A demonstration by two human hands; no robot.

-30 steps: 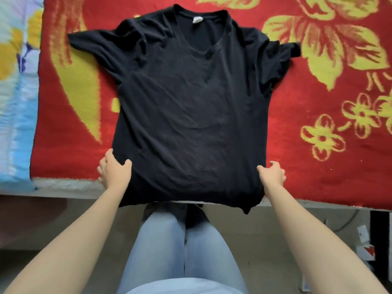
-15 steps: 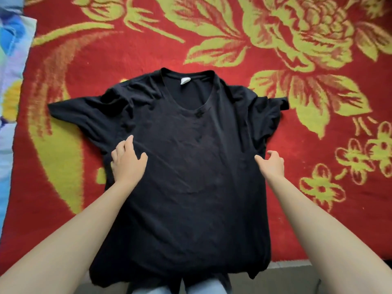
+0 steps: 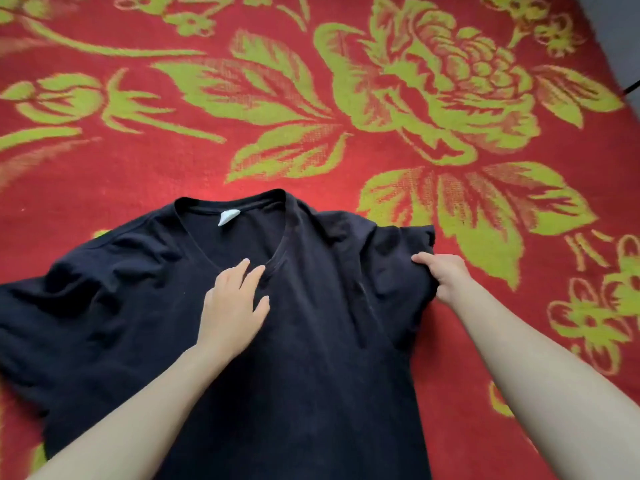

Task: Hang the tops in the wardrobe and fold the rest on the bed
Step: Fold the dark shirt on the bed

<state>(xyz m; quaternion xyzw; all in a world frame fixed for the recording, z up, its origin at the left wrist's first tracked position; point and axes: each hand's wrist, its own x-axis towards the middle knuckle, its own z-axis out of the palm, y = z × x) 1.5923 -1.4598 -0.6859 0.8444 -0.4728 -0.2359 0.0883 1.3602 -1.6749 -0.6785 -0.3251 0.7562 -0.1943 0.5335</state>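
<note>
A black short-sleeved T-shirt [image 3: 311,358] lies face up on the bed, collar away from me, a white label inside the neck. My left hand [image 3: 232,303] rests flat on its chest just below the V of the collar, fingers spread. My right hand [image 3: 441,277] grips the bunched right sleeve at the shirt's edge, thumb on top of the cloth. The left sleeve spreads out flat toward the left edge of the view. The shirt's hem is out of view below.
A red blanket [image 3: 346,161] with large yellow-green flowers covers the bed all around the shirt. A strip of grey wall or floor shows at the top right corner.
Both hands have slid up the shirt from the hem to the chest and the right sleeve. The view has moved in over the bed, and my right hand has closed on the sleeve.
</note>
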